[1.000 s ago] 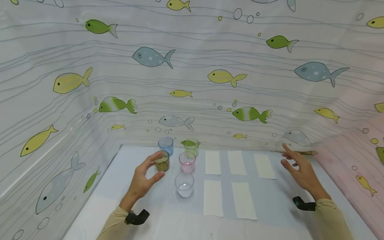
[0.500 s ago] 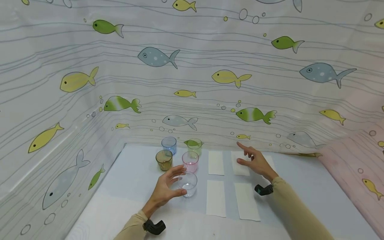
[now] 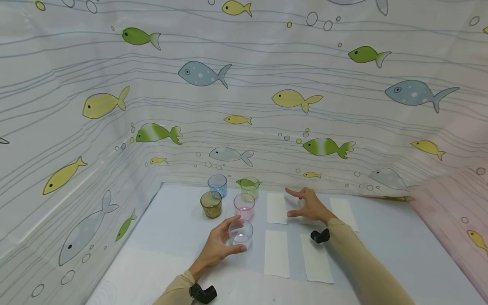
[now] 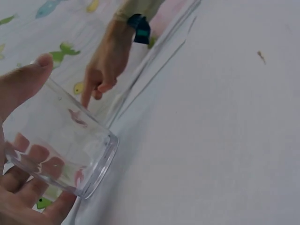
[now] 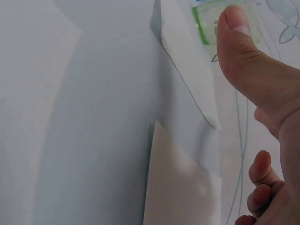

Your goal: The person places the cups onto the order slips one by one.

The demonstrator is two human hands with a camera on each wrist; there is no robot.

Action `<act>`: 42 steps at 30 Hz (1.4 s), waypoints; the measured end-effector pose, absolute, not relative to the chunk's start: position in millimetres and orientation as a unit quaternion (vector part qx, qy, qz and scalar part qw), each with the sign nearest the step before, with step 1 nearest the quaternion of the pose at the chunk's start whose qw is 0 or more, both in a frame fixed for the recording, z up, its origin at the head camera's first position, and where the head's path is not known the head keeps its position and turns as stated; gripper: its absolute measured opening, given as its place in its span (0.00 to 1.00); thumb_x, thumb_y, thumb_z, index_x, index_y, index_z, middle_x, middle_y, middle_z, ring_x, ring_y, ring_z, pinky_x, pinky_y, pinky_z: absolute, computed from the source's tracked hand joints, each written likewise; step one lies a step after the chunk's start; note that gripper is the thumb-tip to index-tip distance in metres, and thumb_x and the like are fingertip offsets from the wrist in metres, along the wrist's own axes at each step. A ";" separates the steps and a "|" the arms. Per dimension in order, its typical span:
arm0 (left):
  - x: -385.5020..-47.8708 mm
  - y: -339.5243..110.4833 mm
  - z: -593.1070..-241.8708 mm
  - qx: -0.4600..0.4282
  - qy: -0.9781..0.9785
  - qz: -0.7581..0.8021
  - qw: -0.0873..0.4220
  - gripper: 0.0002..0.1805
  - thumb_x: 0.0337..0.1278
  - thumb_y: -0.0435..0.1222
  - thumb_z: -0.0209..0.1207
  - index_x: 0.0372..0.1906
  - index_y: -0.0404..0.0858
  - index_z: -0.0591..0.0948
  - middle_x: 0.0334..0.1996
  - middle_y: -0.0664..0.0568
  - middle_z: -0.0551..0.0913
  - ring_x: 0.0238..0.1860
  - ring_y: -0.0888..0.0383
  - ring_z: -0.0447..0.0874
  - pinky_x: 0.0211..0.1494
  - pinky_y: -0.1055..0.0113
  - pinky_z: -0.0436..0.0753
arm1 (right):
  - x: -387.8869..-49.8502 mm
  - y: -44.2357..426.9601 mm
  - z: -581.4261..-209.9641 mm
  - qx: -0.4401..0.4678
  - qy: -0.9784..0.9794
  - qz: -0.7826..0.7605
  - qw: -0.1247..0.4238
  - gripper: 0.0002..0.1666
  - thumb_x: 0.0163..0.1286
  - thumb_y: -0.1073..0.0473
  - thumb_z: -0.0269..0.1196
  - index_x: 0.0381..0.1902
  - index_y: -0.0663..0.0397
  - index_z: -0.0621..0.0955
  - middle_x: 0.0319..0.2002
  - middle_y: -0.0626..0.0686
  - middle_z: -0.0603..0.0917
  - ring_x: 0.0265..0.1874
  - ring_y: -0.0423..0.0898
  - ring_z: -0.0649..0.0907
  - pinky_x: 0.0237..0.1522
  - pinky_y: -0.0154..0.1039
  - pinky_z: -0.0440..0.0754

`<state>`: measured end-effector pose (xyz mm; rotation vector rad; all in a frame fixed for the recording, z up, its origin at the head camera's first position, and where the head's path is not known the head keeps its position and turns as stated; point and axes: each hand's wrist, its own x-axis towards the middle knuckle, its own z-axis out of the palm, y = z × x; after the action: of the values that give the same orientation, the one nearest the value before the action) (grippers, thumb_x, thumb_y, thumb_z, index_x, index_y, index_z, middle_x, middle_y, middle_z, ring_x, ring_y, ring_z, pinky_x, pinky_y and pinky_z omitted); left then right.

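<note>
In the head view my left hand (image 3: 220,242) has its thumb and fingers around a colourless glass tumbler (image 3: 242,231) on the table. The left wrist view shows the thumb at one side of this tumbler (image 4: 61,136) and the other fingers at the opposite side, partly seen through it. My right hand (image 3: 309,206) hovers over the white paper strips, thumb and index finger spread apart and other fingers bent, holding nothing. A pink tumbler (image 3: 244,206) stands just behind the colourless one. Brown (image 3: 211,205), blue (image 3: 217,185) and green (image 3: 249,188) tumblers stand farther back.
Several white paper strips lie in two rows, including a back-left strip (image 3: 276,207), a front-left strip (image 3: 276,254) and a front-right strip (image 3: 317,258). A fish-printed curtain (image 3: 259,140) surrounds the table (image 3: 152,250) at the back and sides.
My left hand has moved from beside the brown tumbler to the colourless one and closed in around it. My right hand has swung left from the far right to above the paper strips.
</note>
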<state>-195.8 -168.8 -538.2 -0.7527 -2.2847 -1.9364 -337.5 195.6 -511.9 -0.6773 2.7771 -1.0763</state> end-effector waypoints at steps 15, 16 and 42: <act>-198.1 -165.8 -545.4 -0.242 -0.728 -0.641 0.022 0.42 0.53 0.27 0.77 0.74 0.30 0.72 0.68 0.30 0.78 0.69 0.37 0.80 0.74 0.56 0.80 | -344.7 193.2 -529.4 -0.200 0.928 -0.303 0.084 0.59 0.53 0.35 0.82 0.80 0.39 0.70 0.51 0.60 0.75 0.49 0.52 0.69 0.50 0.45 0.75; -197.9 -165.8 -545.5 -0.241 -0.728 -0.641 0.021 0.42 0.53 0.27 0.77 0.74 0.30 0.71 0.68 0.30 0.78 0.69 0.37 0.80 0.74 0.55 0.80 | -344.5 193.4 -529.9 -0.199 0.928 -0.303 0.087 0.59 0.53 0.35 0.82 0.80 0.39 0.70 0.51 0.61 0.75 0.49 0.52 0.69 0.50 0.45 0.75; -197.2 -167.3 -545.6 -0.230 -0.713 -0.663 0.003 0.44 0.52 0.28 0.78 0.75 0.33 0.72 0.70 0.29 0.77 0.71 0.36 0.77 0.74 0.58 0.79 | -350.4 187.6 -524.6 -0.208 0.931 -0.272 0.128 0.59 0.55 0.37 0.82 0.80 0.44 0.69 0.45 0.58 0.72 0.44 0.52 0.65 0.42 0.41 0.65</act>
<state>-197.2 -167.3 -545.6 -0.7201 -2.2343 -2.0784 -350.4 187.6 -524.6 -0.6047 2.7074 -0.7900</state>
